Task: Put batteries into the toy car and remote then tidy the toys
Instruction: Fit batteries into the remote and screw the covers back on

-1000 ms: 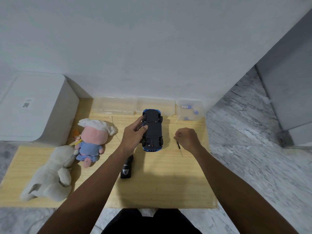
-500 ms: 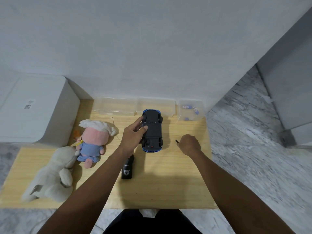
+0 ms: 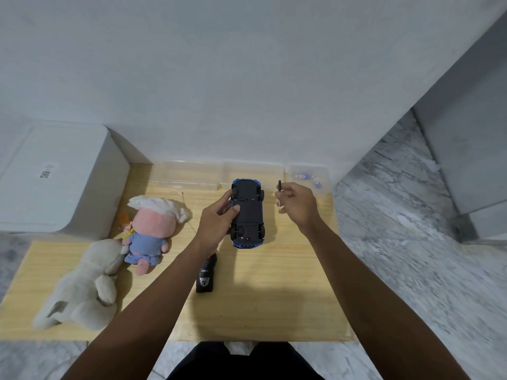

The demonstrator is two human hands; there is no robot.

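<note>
The blue toy car (image 3: 247,213) lies upside down on the wooden table (image 3: 288,297), with its dark underside facing up, near the far edge. The left hand (image 3: 216,219) grips the car at its left side: the thumb is pressed on the underside and the other fingers are curled around the body. The right hand (image 3: 297,202) is lifted above the table, just to the right of the car and not touching it. Its thumb and fingers pinch a small screwdriver (image 3: 279,194), with the dark handle pointing up and the thin shaft pointing down.

The black remote (image 3: 205,277) lies on the table under the left forearm, nearer to the person than the car. Some batteries (image 3: 307,179) lie in a clear plastic container (image 3: 323,171) behind the right hand. Two plush toys, a pink doll (image 3: 149,229) and a grey animal (image 3: 82,286), lie on the left part of the table.
</note>
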